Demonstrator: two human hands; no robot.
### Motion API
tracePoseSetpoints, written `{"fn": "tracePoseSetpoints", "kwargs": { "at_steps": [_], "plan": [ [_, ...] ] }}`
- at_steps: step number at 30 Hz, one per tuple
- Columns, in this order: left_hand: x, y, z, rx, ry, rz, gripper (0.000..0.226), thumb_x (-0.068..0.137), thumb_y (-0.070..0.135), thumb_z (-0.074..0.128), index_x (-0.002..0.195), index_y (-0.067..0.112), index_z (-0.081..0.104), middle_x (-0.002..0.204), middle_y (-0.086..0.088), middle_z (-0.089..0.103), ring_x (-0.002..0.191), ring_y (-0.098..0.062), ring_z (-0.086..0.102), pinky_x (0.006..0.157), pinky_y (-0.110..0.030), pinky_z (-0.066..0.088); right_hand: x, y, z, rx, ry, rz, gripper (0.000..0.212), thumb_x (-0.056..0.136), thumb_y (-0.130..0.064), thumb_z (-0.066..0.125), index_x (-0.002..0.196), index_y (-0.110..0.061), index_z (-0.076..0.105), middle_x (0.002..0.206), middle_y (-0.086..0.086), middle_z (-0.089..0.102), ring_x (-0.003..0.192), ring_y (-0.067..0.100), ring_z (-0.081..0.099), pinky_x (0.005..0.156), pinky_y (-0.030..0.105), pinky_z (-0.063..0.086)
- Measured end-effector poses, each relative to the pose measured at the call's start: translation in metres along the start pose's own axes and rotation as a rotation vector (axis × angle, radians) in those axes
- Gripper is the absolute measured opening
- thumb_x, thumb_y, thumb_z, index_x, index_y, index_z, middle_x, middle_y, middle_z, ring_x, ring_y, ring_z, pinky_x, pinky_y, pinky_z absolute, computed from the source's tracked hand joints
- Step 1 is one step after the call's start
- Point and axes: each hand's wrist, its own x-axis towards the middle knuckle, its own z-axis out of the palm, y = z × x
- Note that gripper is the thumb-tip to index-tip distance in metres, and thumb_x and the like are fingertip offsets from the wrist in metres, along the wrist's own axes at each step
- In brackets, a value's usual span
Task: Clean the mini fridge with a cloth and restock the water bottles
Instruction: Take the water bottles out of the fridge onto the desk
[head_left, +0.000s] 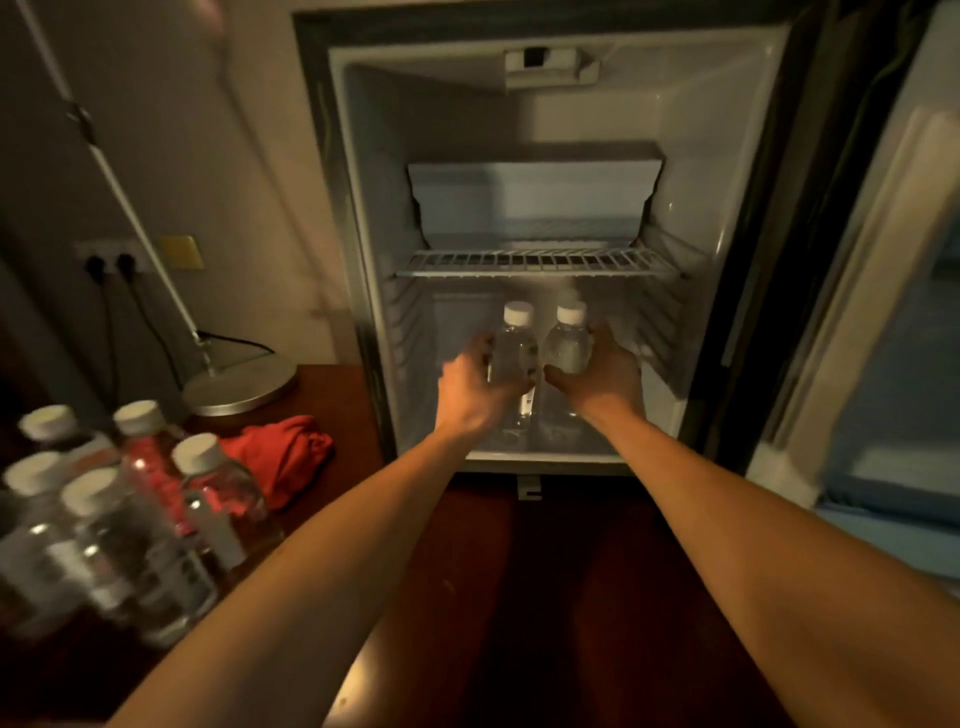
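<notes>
The mini fridge (737, 312) stands open in front of me, its lower compartment lit. My left hand (470, 387) grips a clear white-capped water bottle (514, 343) upright inside that lower compartment. My right hand (602, 379) grips a second such bottle (569, 343) right beside the first. Both bottles stand below the white wire shelf (540, 260). A crumpled red cloth (283, 452) lies on the dark wooden surface left of the fridge. Several more water bottles (119, 519) cluster at the near left.
The fridge door (893, 322) hangs open at the right. A small freezer box (535, 202) sits above the wire shelf. A lamp with a round metal base (239, 387) stands behind the cloth, with its pole slanting up left. Wall sockets with plugs (111, 262) are at the left.
</notes>
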Motion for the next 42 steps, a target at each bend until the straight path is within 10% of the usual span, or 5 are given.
{"fn": "tracePoseSetpoints", "kwargs": {
  "at_steps": [10,27,34,42],
  "plan": [
    [-0.082,0.005,-0.089,0.081,0.088,0.026,0.058,0.063,0.035,0.091,0.109,0.026,0.056,0.085,0.017,0.063,0.077,-0.005,0.067,0.071,-0.039,0.06,-0.087,-0.042,-0.004,0.032,-0.043,-0.21,0.069,0.06,-0.055,0.081,0.109,-0.018,0.05,0.101,0.005,0.069,0.091,0.026,0.065,0.075,0.041,0.054],
    [-0.208,-0.047,-0.206,0.328,0.23,0.062,0.076,0.057,0.061,0.08,0.12,0.025,0.06,0.101,0.005,0.072,0.087,-0.009,0.069,0.075,-0.037,0.06,-0.19,-0.1,0.062,0.19,-0.306,-0.386,0.062,0.074,-0.039,0.081,0.123,-0.017,0.05,0.113,0.005,0.064,0.103,0.02,0.059,0.08,0.03,0.046],
    [-0.227,-0.066,-0.218,0.341,0.271,0.006,0.073,0.063,0.045,0.088,0.126,0.024,0.056,0.111,0.003,0.07,0.1,-0.01,0.066,0.084,-0.035,0.058,-0.221,-0.106,0.086,0.22,-0.366,-0.386,0.072,0.064,-0.067,0.071,0.122,-0.033,0.046,0.112,-0.001,0.063,0.1,0.016,0.059,0.082,0.038,0.054],
    [-0.228,-0.075,-0.23,0.481,0.309,-0.012,0.084,0.062,0.043,0.089,0.135,0.02,0.054,0.112,0.0,0.056,0.096,-0.015,0.058,0.082,-0.037,0.056,-0.229,-0.113,0.103,0.297,-0.435,-0.399,0.07,0.07,-0.052,0.077,0.128,-0.032,0.042,0.121,-0.001,0.059,0.107,0.014,0.055,0.084,0.03,0.045]
  ]
}}
